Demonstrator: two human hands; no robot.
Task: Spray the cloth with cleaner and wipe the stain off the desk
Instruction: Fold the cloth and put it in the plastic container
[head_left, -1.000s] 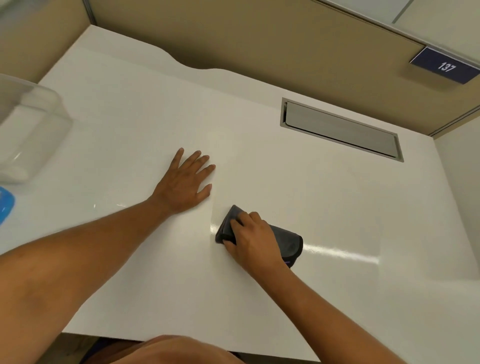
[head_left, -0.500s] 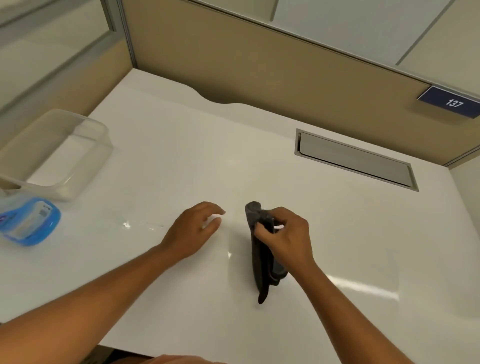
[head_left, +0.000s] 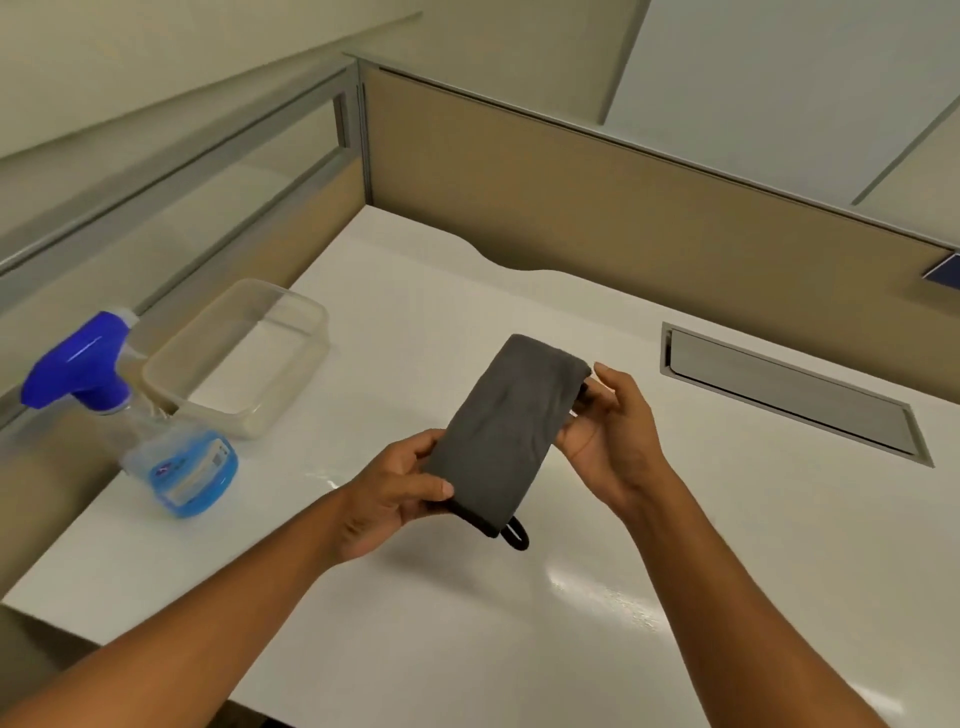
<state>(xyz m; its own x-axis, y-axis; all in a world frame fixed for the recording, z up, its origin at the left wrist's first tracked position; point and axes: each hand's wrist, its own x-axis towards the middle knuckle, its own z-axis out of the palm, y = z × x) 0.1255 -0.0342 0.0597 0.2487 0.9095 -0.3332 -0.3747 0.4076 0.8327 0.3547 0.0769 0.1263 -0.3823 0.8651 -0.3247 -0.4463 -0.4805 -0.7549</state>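
A folded dark grey cloth (head_left: 501, 431) with a small loop at its near corner is held up above the white desk (head_left: 597, 597). My left hand (head_left: 395, 493) pinches its near lower edge. My right hand (head_left: 613, 431) grips its far right edge, fingers behind the fabric. A clear spray bottle (head_left: 171, 457) with blue liquid and a blue trigger head stands at the desk's left edge, apart from both hands. No stain shows on the desk; a glossy glare streak lies near the front.
A clear plastic tub (head_left: 244, 369) sits on the desk just behind the spray bottle. A grey cable hatch (head_left: 789, 397) is set into the desk at the right. Beige partition walls (head_left: 597, 208) close the back and left sides.
The cloth has come off the desk: a second ago my right hand pressed it flat, now both hands hold it up. My left hand left the desk. The view swung left, showing the bottle.
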